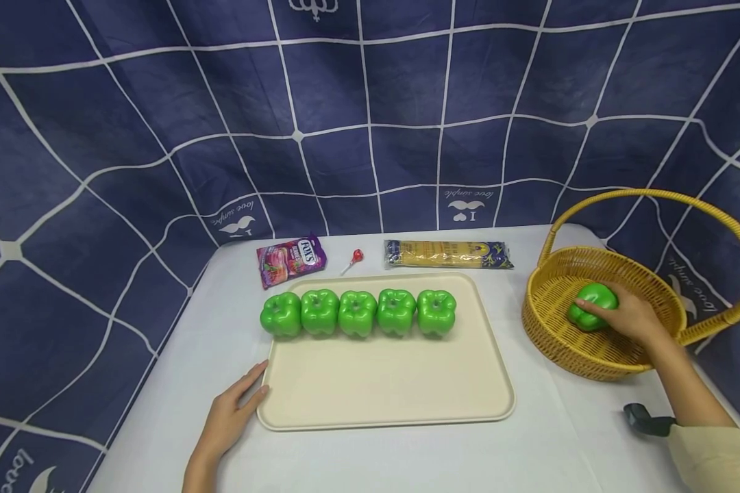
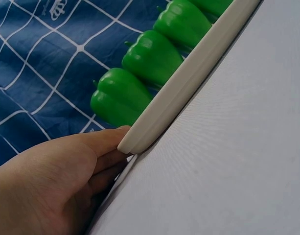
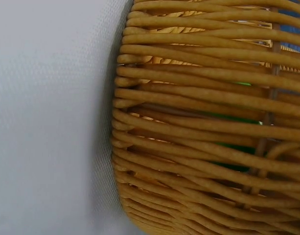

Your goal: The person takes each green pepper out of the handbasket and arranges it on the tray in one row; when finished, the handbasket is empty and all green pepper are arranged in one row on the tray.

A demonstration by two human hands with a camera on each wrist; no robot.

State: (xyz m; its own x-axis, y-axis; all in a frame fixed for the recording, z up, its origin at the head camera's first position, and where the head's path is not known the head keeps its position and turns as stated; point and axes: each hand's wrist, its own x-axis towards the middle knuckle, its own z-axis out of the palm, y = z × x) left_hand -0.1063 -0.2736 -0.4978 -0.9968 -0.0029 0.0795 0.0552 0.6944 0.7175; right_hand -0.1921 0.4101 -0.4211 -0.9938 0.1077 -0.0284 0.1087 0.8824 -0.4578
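Inside the yellow wicker basket (image 1: 543, 332) at the right, my right hand (image 1: 635, 316) grips a green bell pepper (image 1: 594, 306), with thumb and fingers around it. In the right wrist view the basket's woven wall (image 3: 203, 103) hides that hand, and only bits of green show through the gaps. My left hand (image 1: 231, 414) touches the left edge of the cream tray (image 1: 388, 383) with its fingers fairly straight. The left wrist view has the left hand (image 2: 57, 166) at the tray rim (image 2: 174, 93). Several green bell peppers (image 1: 358, 313) stand in a row along the tray's far side.
Behind the tray lie a purple candy bag (image 1: 291, 261), a red lollipop (image 1: 357, 256) and a long yellow-and-blue packet (image 1: 447, 254). A tall handle (image 1: 654, 194) arches over the basket. A blue checked cloth (image 1: 370, 164) hangs behind the white table (image 1: 549, 438).
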